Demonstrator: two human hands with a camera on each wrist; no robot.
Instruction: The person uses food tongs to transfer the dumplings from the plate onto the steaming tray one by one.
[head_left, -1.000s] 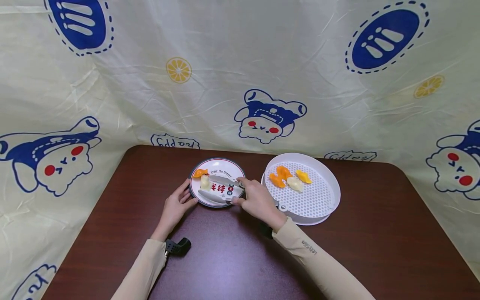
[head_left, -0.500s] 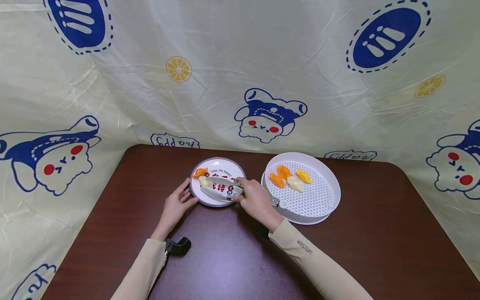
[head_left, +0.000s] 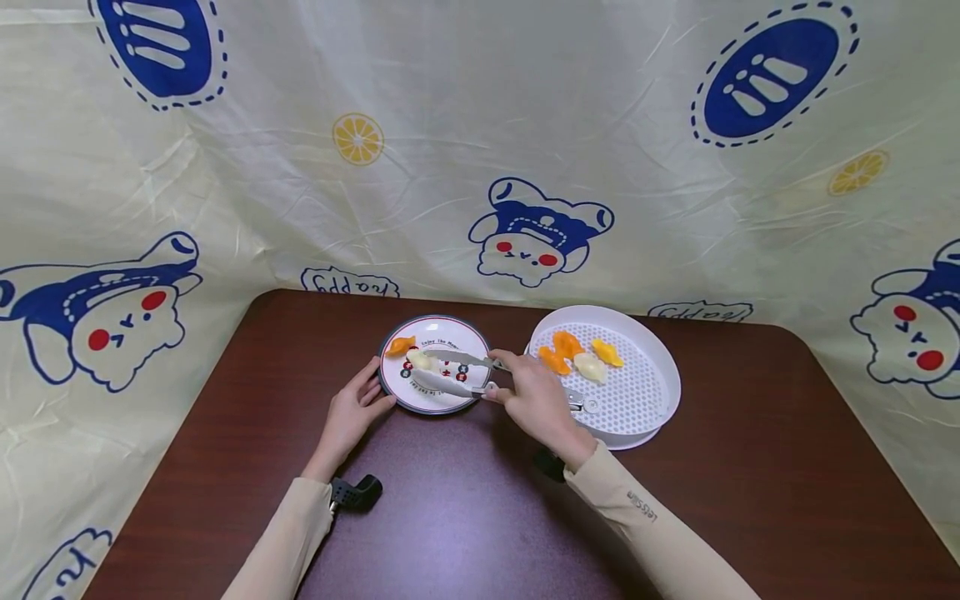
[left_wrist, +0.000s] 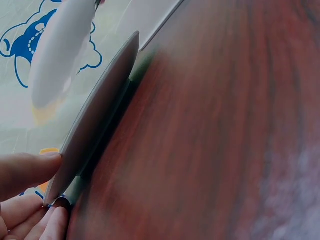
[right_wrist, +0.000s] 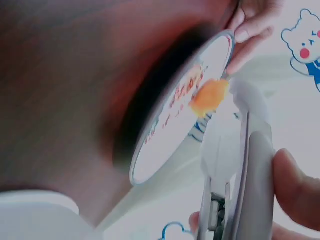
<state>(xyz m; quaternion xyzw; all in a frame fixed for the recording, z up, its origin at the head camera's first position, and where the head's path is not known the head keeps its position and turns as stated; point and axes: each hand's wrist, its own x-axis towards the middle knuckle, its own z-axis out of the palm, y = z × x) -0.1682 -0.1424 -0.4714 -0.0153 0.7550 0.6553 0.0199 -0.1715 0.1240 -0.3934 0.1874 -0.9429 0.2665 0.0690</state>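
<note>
My right hand (head_left: 536, 400) grips a pair of tongs (head_left: 453, 385), thumb on one side. At the tongs' tips sits a white dumpling-like piece (head_left: 422, 359), over the left part of a round plate (head_left: 437, 325) with red lettering and a dark blue rim. In the right wrist view the white piece (right_wrist: 250, 97) shows between the tips, raised off the plate. An orange piece (head_left: 401, 346) lies near the plate's left edge. My left hand (head_left: 351, 417) holds the plate's left rim; the left wrist view shows its thumb (left_wrist: 30, 170) on top and fingers beneath.
To the right of the plate stands a round white steamer tray (head_left: 652, 400) with a perforated bottom. Several orange, yellow and white pieces (head_left: 591, 367) lie in it. The brown table (head_left: 420, 517) meets a patterned sheet (head_left: 420, 217) at the back.
My right hand and the tongs have shifted to the right, and the white piece has moved with them, away from the plate's left edge. The left hand and plate stay put.
</note>
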